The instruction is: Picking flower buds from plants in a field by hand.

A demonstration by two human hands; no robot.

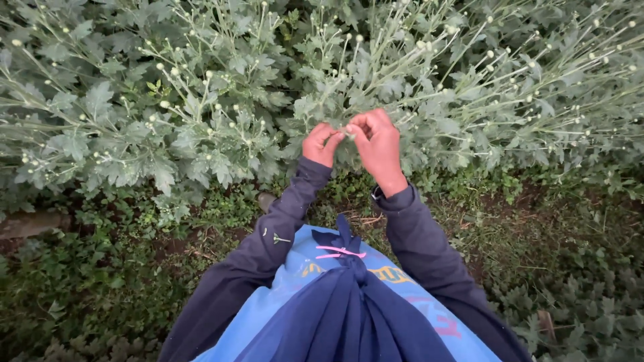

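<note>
My left hand (321, 143) and my right hand (378, 144) meet at the edge of a bed of grey-green plants (221, 100) with small pale buds on thin stems. The fingertips of both hands pinch at the same stem tip (349, 129) between them. What exactly lies between the fingers is too small to tell. Dark sleeves cover both arms, and a watch sits at the right wrist (377, 194).
Tall budded plants fill the upper half of the view. Low green weeds and bare soil (100, 268) cover the ground near me. A blue cloth with a dark knotted wrap (345, 268) hangs at my front. A stone or brick (30, 224) lies at the left.
</note>
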